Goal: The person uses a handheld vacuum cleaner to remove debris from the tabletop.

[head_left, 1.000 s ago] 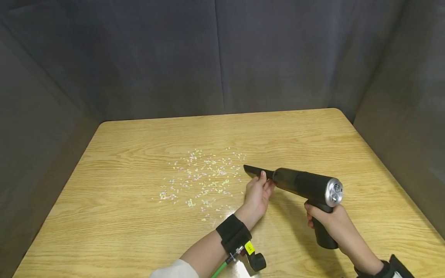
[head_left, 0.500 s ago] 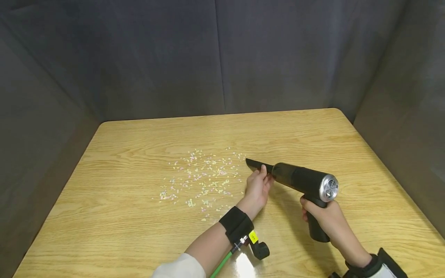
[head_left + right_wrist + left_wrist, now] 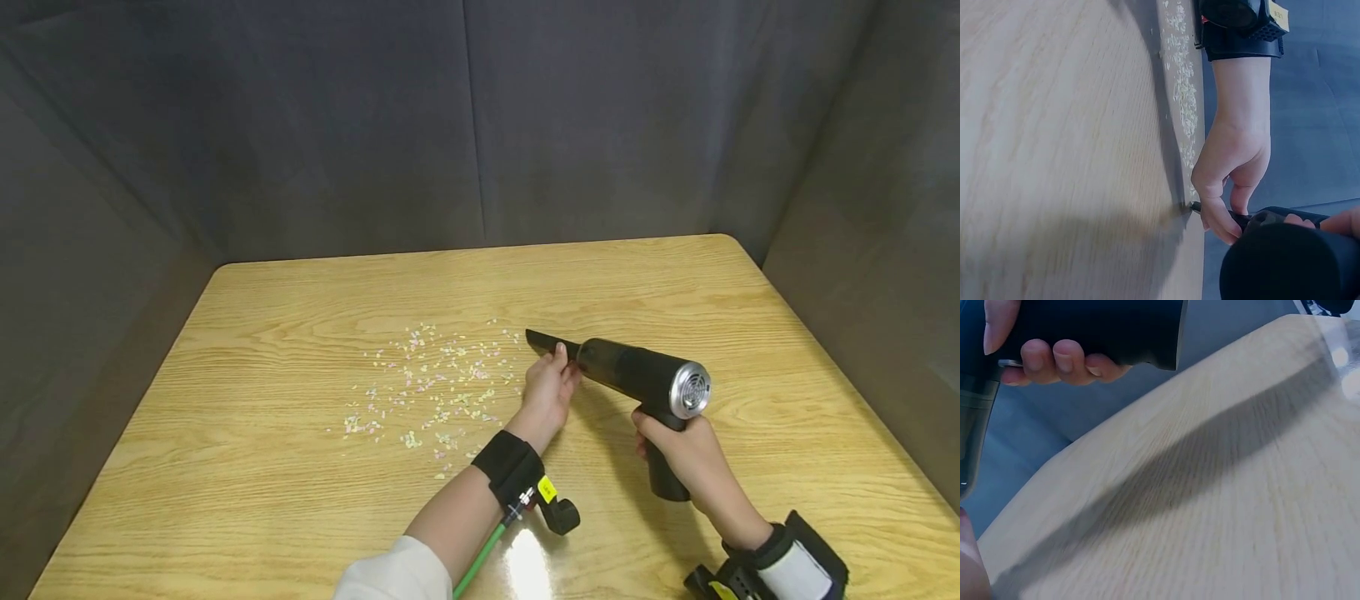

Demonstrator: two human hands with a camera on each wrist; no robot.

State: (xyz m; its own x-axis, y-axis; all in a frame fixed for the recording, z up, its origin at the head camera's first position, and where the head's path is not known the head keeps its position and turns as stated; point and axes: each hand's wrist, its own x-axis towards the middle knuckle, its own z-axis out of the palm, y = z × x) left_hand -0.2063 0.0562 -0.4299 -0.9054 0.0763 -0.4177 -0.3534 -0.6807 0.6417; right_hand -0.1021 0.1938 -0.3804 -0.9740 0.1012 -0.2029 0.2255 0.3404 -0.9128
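Note:
A black handheld vacuum cleaner with a silver end is held tilted over the table, its long thin nozzle pointing left. My right hand grips the handle; its curled fingers show close up in the left wrist view. Around the base of the nozzle, my left hand pinches with thumb and fingers, as the right wrist view also shows of that hand. The nozzle tip is right at the right-hand edge of scattered pale confetti, yellow, white and pink.
The wooden table has rounded far corners. Dark grey cloth walls stand behind it and on both sides. A black wrist strap with a green cable is on the left arm. The vacuum's shadow falls on the tabletop.
Both hands have shifted the vacuum cleaner away from me and slightly left. Its nozzle tip has travelled up along the confetti's right edge. The grip of each hand looks the same.

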